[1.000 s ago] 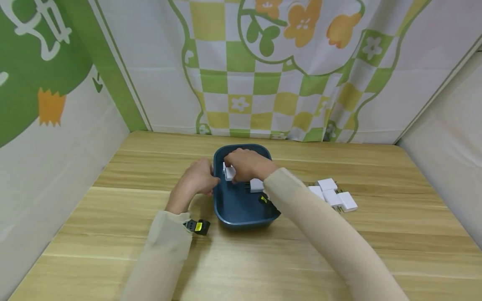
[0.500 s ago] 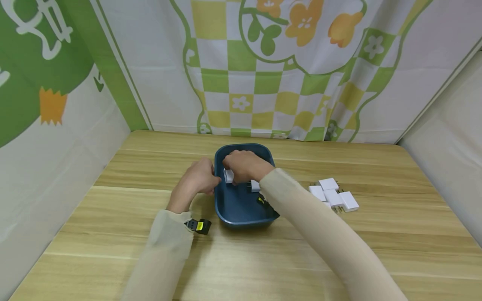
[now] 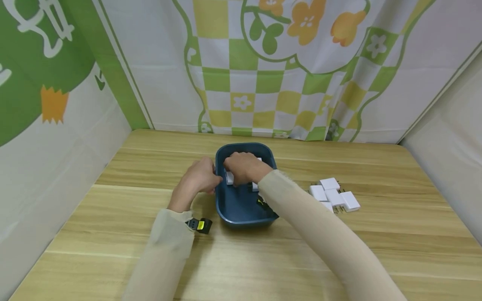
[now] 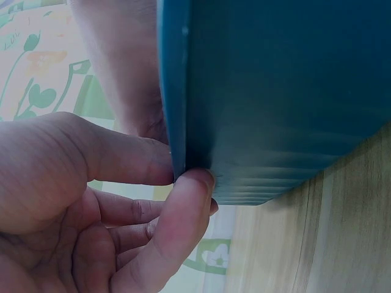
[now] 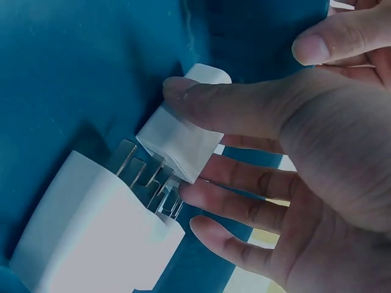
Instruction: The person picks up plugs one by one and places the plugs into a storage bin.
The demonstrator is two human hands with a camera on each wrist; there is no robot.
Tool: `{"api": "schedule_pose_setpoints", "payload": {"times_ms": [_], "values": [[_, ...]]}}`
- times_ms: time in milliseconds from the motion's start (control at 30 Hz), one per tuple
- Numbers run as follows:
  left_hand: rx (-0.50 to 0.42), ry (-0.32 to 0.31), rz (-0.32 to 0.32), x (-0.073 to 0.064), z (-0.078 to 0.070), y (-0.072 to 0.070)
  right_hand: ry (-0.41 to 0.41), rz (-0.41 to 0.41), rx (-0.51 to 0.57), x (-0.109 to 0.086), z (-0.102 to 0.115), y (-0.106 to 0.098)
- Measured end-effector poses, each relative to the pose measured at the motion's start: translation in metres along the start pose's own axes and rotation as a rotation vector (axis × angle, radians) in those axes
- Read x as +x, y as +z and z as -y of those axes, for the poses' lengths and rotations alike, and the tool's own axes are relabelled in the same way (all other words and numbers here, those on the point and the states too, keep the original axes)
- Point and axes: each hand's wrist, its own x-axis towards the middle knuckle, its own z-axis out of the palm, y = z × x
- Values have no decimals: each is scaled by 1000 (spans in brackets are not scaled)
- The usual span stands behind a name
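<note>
My left hand (image 3: pixel 199 177) pinches the left rim of a dark blue plastic bin (image 3: pixel 244 224) between thumb and finger; the left wrist view shows the bin's wall (image 4: pixel 275 91) upright beside the fingers. Inside the bin, my right hand (image 3: pixel 246 167) holds a white plug adapter (image 5: pixel 183 137), thumb on top and fingers beneath, close to the left wall. A second white adapter (image 5: pixel 101 226) lies beside it, its metal prongs right by those of the held one. Part of another white adapter (image 3: pixel 259 159) shows behind the right hand in the head view.
Several white adapters (image 3: pixel 333 196) with metal prongs lie bunched on the wooden table (image 3: pixel 395 234) right of the bin. A black strap with a yellow patch (image 3: pixel 201 225) sticks out from the left cuff. A patterned curtain (image 3: pixel 241 83) hangs behind the table.
My right hand has shifted slightly nearer inside the bin with the adapter, uncovering a bit of white behind it. The left hand keeps its pinch on the rim.
</note>
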Motion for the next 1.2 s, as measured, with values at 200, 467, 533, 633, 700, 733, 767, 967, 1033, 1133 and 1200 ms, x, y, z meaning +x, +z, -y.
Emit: {"api": "schedule_pose_setpoints", "payload": {"times_ms": [200, 467, 533, 633, 700, 733, 767, 967, 1033, 1133, 1200], "values": [[5, -3, 2, 0, 0, 0, 4, -1, -22, 0, 2, 1], [13, -1, 1, 0, 0, 0, 18, -21, -51, -1, 2, 2], [12, -1, 0, 0, 0, 0, 22, -25, -49, 0, 1, 3], [7, 0, -1, 0, 0, 0, 23, -32, -40, 1, 1, 3], [7, -1, 0, 0, 0, 0, 22, -42, -38, 1, 1, 3], [7, -3, 2, 0, 0, 0, 21, -47, -36, 1, 1, 3], [8, -6, 4, 0, -1, 0, 19, -52, -35, 1, 1, 3], [8, -16, 10, 0, -1, -1, 13, -78, -37, 1, 1, 2], [9, -12, 8, -1, -1, -1, 13, -87, -33, 2, 0, 2], [12, -6, 1, -1, -1, -1, 15, -105, -37, 3, 0, 2], [12, -4, -1, -1, -1, 0, 17, -114, -44, 3, 0, 2]]}}
